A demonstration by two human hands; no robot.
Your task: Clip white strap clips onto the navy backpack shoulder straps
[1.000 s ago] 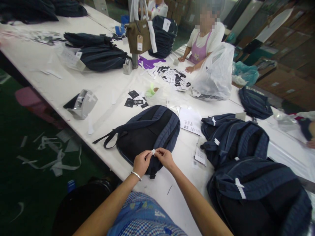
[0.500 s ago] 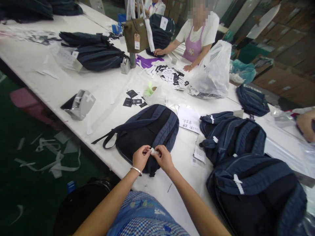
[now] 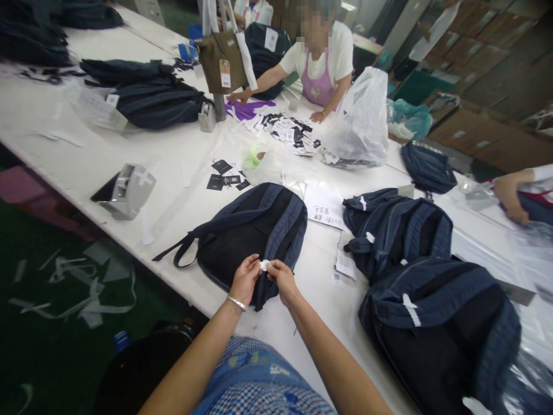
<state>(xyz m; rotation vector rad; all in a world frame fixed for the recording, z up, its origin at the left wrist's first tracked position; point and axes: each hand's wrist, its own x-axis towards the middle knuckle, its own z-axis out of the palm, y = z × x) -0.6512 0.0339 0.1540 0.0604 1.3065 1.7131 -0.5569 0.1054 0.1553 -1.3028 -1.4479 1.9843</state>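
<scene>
Your left hand [image 3: 244,279] and right hand [image 3: 283,280] meet at the near end of the backpack [image 3: 253,235], fingers of both pinched on a small white tape piece [image 3: 264,264] held just above a dark strap. A bangle [image 3: 237,302] sits on your left wrist. The backpack lies flat on the white bench [image 3: 181,190], back panel up, one strap trailing left toward the bench edge.

To your right, two more navy packs: a big one [image 3: 440,328] nearest, another [image 3: 395,230] behind it, both with white tape bits on the straps. A paper note [image 3: 324,206] lies between your backpack and those, touching neither clearly.

Left of the backpack, a grey tape dispenser [image 3: 125,190] near the bench edge. Beyond the backpack, black tags [image 3: 224,174] scattered, then a wider spread of tags [image 3: 287,129] beside a white plastic bag [image 3: 358,124]. A co-worker in a pink apron [image 3: 318,86] leans on the far side, hands on the bench. A brown tote [image 3: 218,60] hangs upright; dark stacked packs [image 3: 151,101] lie far left. Another person's arm [image 3: 512,193] shows at the right edge. Paper scraps [image 3: 73,276] litter the floor.
</scene>
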